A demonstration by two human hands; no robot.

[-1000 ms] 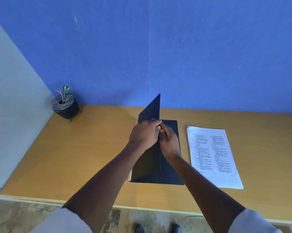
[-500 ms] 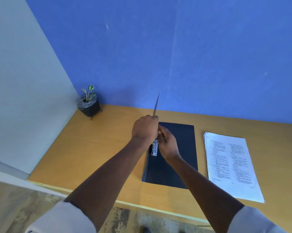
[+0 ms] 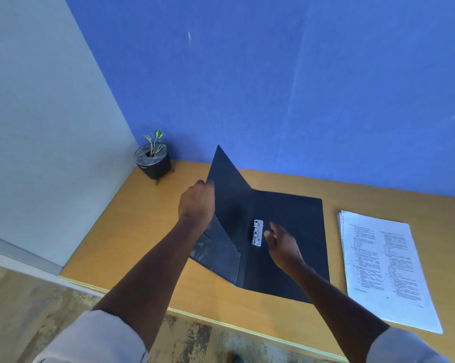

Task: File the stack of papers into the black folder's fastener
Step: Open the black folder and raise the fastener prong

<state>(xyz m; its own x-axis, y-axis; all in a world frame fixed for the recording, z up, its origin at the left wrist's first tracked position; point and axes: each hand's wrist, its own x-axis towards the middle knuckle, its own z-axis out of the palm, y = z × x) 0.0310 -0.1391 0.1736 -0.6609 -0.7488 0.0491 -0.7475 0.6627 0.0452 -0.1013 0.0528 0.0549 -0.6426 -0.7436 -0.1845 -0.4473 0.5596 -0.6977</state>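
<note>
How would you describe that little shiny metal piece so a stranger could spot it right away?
Start at the wooden desk against the blue wall, then find the black folder lying open in its middle. The metal fastener sits on the folder's flat inner panel beside the fold, just left of the right hand. It is the only silvery thing there, small and upright-oblong against black.

Looks like an office desk nook. Wooden counter (image 3: 147, 231) with pale edge banding sits in a corner: blue felt-like partition wall (image 3: 273, 87) behind, plain grey-white panel (image 3: 42, 127) on the left. Small potted plant (image 3: 153, 159) in a black pot is tucked in the back corner. Black folder (image 3: 294, 231) with a metal fastener (image 3: 257, 232) lies open on the counter, stack of printed papers (image 3: 383, 268) just beside it. Worn wood-pattern floor (image 3: 24, 310) below.
</note>
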